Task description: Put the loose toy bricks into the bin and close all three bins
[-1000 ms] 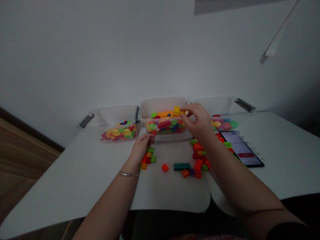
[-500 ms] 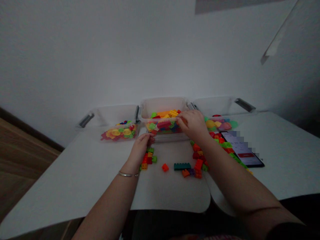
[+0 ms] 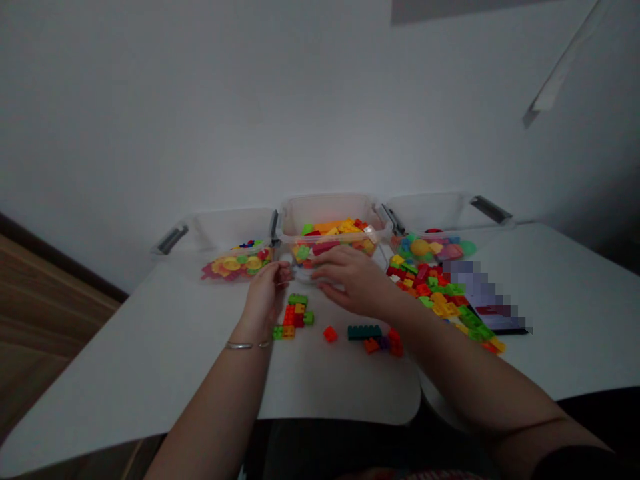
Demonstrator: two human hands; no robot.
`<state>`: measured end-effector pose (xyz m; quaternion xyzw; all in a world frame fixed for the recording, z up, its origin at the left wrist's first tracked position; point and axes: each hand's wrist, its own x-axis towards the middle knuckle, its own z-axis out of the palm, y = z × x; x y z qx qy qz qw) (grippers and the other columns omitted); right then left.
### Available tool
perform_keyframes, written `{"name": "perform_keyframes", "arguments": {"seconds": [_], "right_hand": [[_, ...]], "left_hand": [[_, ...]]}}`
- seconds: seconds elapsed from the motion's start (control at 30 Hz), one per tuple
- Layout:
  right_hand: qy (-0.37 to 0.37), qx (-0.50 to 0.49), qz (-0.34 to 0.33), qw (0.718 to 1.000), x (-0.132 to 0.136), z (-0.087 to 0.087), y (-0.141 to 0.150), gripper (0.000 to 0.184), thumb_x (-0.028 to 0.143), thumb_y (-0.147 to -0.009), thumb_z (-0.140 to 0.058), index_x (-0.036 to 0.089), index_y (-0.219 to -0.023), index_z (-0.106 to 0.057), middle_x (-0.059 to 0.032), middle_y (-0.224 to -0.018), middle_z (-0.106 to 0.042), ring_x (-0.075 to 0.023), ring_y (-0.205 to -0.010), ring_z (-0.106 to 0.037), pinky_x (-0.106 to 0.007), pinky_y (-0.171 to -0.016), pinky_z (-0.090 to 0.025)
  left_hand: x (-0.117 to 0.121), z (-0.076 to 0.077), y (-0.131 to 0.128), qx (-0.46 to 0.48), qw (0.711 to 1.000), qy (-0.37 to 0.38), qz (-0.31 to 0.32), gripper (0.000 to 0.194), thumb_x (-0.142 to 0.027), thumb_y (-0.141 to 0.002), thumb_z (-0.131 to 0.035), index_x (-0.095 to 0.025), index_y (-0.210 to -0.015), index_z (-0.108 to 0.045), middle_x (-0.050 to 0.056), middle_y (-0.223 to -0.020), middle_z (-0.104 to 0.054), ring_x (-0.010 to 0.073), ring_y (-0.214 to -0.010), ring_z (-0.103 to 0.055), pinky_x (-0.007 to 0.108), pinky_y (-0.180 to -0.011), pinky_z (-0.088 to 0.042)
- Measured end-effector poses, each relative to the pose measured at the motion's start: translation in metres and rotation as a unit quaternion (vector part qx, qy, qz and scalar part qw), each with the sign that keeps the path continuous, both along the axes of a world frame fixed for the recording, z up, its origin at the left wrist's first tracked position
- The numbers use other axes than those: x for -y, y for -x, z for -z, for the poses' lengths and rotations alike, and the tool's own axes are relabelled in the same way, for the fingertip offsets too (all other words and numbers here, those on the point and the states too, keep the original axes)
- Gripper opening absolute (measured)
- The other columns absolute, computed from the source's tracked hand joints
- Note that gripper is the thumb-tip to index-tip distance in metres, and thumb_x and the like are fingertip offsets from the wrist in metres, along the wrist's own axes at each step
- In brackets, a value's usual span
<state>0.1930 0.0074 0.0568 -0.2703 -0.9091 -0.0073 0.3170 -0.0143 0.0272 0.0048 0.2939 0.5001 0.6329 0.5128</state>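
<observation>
My left hand (image 3: 270, 287) is above the table, left of the middle box, with its fingers curled together. What it holds, if anything, I cannot make out. My right hand (image 3: 353, 280) hovers before the clear middle box (image 3: 333, 217), its fingers apart and pointing left, nothing visible in them. Colourful building bricks (image 3: 347, 227) fill that box. Just below my left hand lies a cluster of green, red and orange bricks (image 3: 295, 317). A single red-orange brick (image 3: 330, 334) and a long dark green brick (image 3: 365, 333) lie closer to me.
Clear boxes with toy pieces flank the middle one: a left box (image 3: 227, 230) and a right box (image 3: 435, 207). Loose bricks (image 3: 445, 303) are spread at the right, against a phone or tablet (image 3: 500, 320). A wall stands behind.
My right hand has moved left and toward me from the middle box's right side, uncovering more loose bricks. My left hand has shifted slightly left and up.
</observation>
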Motion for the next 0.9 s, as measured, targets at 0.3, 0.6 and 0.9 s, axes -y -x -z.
{"name": "perform_keyframes", "arguments": {"seconds": [0.3, 0.6, 0.9], "right_hand": [[0.111, 0.217, -0.110, 0.964, 0.028, 0.040, 0.028, 0.066, 0.045, -0.086, -0.065, 0.021, -0.145, -0.045, -0.0172, -0.155, -0.034, -0.0335, -0.145, -0.026, -0.047, -0.116, -0.024], [0.107, 0.244, -0.105, 0.958, 0.030, 0.045, 0.028, 0.067, 0.048, -0.084, -0.066, 0.021, -0.142, -0.048, -0.0181, -0.149, -0.043, -0.0349, -0.142, -0.032, -0.048, -0.112, -0.033], [0.099, 0.255, 0.040, 0.961, 0.034, 0.032, 0.024, 0.056, 0.047, -0.082, -0.067, 0.009, -0.123, -0.062, -0.0231, -0.141, -0.051, -0.0370, -0.126, -0.051, -0.048, -0.099, -0.047]], "left_hand": [[0.002, -0.010, 0.001, 0.012, 0.999, 0.034, 0.005, 0.008, -0.020, -0.072, -0.057, -0.014, -0.073, -0.063, -0.003, -0.058, -0.059, 0.0079, -0.050, -0.055, 0.019, -0.051, -0.043], [0.000, -0.007, 0.002, -0.005, 0.999, 0.036, -0.004, 0.010, -0.019, -0.075, -0.055, -0.014, -0.073, -0.064, -0.002, -0.059, -0.060, 0.0084, -0.051, -0.056, 0.019, -0.050, -0.044], [0.001, -0.008, 0.003, -0.004, 0.999, 0.038, -0.005, 0.009, -0.019, -0.073, -0.056, -0.015, -0.073, -0.064, -0.002, -0.058, -0.059, 0.0086, -0.051, -0.055, 0.019, -0.050, -0.044]]}}
